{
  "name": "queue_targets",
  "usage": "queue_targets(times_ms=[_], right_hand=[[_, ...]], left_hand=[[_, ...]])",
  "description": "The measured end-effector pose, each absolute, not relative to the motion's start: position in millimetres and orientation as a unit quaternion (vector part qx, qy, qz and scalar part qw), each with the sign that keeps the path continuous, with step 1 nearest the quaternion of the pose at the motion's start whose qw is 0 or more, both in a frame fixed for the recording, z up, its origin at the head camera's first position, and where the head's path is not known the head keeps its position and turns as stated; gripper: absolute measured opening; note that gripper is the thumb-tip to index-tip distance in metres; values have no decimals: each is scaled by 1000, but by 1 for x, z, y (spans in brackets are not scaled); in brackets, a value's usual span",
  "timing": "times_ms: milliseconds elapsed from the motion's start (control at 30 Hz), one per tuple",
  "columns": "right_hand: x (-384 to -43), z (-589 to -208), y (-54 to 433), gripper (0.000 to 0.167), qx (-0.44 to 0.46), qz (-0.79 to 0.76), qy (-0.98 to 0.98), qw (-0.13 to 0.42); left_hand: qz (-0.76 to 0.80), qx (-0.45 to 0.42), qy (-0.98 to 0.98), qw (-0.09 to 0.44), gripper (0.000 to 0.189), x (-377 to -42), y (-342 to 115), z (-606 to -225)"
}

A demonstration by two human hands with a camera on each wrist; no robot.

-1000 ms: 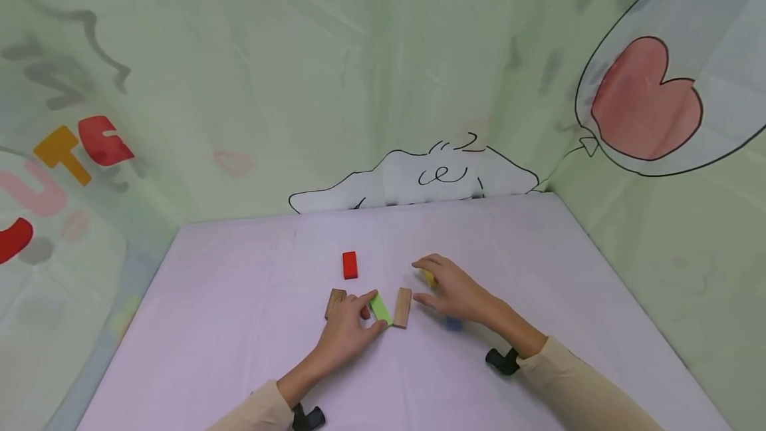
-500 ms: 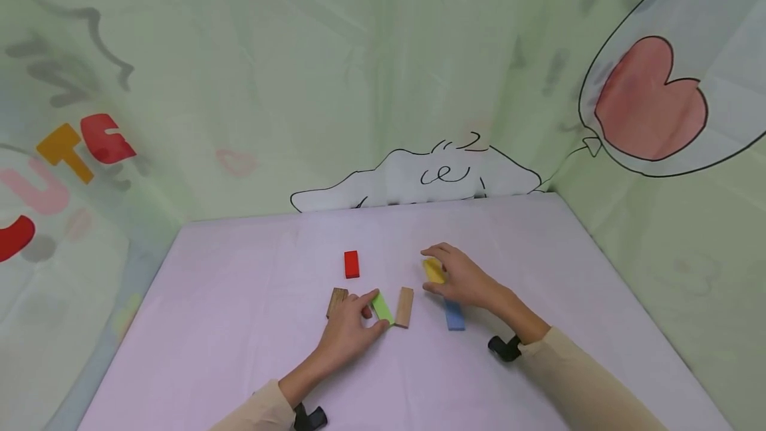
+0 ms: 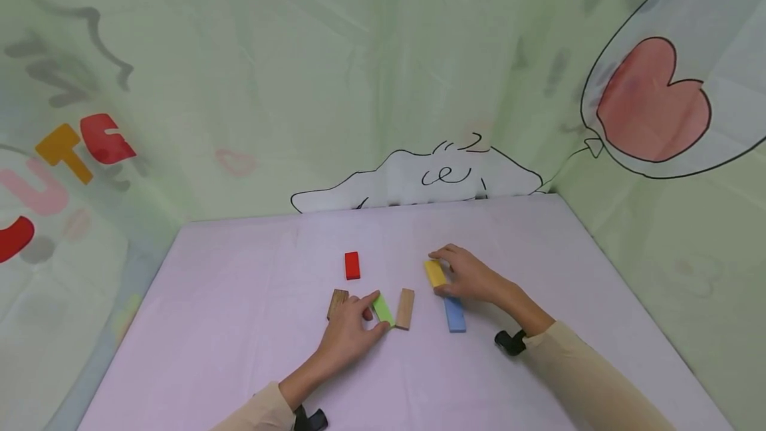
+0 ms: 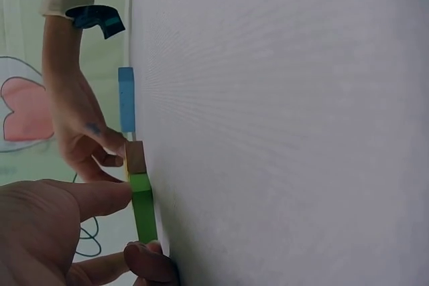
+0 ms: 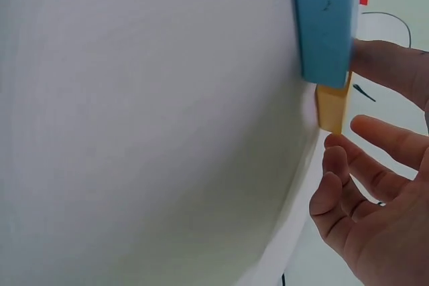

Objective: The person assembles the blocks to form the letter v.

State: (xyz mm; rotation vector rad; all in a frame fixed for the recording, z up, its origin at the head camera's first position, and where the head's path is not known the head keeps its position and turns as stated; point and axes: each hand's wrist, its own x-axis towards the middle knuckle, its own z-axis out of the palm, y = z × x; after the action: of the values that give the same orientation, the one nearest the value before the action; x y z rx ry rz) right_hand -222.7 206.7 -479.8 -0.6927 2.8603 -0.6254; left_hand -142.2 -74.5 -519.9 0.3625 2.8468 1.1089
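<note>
My left hand [image 3: 350, 331] pinches a light green wooden block [image 3: 383, 310] by its two ends, between thumb and forefinger. Low on the table, this green block slants with its near end close to a plain wood block [image 3: 404, 308]. At the right, my right hand [image 3: 469, 275] has its thumb at the near end of a yellow block [image 3: 435, 273] and its fingertips at the far end. A blue block [image 3: 455, 314] lies just in front of the yellow one, partly under the right thumb in the right wrist view. A darker brown block [image 3: 338, 303] is partly hidden behind my left hand.
A red block [image 3: 352, 265] lies farther back, left of centre. The table [image 3: 239, 324] has a pale lilac cover and meets printed cloth walls [image 3: 335, 85] at the back and sides. Dark straps with camera mounts sit at both wrists.
My right hand has moved slightly right and closed around the yellow block, which has turned and shifted a little; the blue block is now uncovered. The left hand stays on the green block.
</note>
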Motion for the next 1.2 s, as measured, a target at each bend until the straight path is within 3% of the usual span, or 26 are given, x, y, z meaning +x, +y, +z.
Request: queue_targets(times_ms=[1200], right_hand=[[-225, -486, 209, 64, -231, -209, 947, 80]], left_hand=[[370, 119, 921, 28, 62, -141, -75, -518]])
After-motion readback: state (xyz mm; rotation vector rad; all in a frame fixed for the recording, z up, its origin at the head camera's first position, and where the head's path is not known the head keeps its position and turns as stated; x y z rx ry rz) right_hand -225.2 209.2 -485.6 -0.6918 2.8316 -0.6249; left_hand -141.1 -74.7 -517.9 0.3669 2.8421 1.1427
